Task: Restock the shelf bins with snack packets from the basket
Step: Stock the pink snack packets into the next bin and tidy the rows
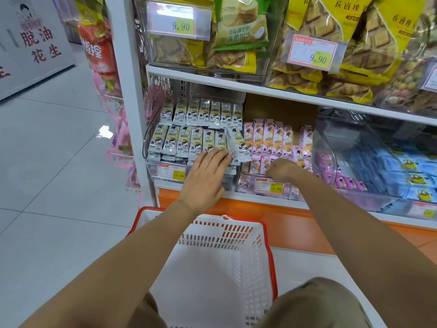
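Observation:
The white basket point(238, 235) with a red rim stands on the floor below the shelf; no packets show inside it. My left hand point(205, 178) lies flat with straight fingers against the front row of white snack packets point(189, 140) in the left clear bin point(151, 163). One white packet point(236, 144) leans tilted at that row's right end, by my fingertips. My right hand point(281, 170) reaches into the neighbouring bin point(246, 187) of pink packets point(272, 138), wrist bent down and fingers hidden, so any hold is unclear.
A clear bin of blue packets point(416, 176) sits to the right. The shelf above point(212, 79) carries bins of yellow and green biscuit bags. Pink wire racks point(123, 147) hang off the shelf's left side. White tiled floor point(59, 185) spreads to the left.

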`<state>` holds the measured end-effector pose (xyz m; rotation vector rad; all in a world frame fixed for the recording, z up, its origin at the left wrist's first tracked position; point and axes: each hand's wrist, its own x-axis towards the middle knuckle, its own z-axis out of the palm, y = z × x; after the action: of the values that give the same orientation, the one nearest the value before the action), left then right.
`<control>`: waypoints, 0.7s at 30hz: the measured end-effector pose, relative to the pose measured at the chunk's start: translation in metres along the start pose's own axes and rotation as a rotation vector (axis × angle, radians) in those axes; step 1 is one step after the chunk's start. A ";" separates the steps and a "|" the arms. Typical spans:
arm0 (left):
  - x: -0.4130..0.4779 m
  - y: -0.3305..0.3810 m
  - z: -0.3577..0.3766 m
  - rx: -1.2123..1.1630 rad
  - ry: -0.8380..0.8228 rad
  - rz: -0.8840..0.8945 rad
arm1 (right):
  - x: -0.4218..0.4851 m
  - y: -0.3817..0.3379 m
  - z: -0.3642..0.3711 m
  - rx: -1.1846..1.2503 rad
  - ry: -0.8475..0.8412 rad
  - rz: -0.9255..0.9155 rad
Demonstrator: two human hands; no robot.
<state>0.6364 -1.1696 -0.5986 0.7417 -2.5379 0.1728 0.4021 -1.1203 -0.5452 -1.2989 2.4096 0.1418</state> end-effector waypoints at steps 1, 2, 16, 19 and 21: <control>0.000 0.000 -0.001 0.001 -0.002 0.001 | -0.001 0.001 -0.001 0.027 -0.005 -0.007; 0.000 0.001 -0.001 0.002 -0.005 0.001 | -0.002 0.002 -0.002 0.057 -0.015 -0.011; 0.000 0.004 -0.004 -0.010 -0.012 -0.007 | -0.019 0.011 -0.017 0.521 0.534 -0.028; 0.002 0.006 -0.002 -0.018 0.002 -0.008 | -0.020 0.001 -0.023 0.430 0.503 -0.035; 0.002 0.006 -0.001 -0.026 0.006 -0.007 | -0.015 -0.004 -0.014 0.422 0.431 -0.052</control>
<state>0.6317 -1.1651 -0.5970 0.7384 -2.5264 0.1394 0.4082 -1.1149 -0.5264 -1.2818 2.5445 -0.6914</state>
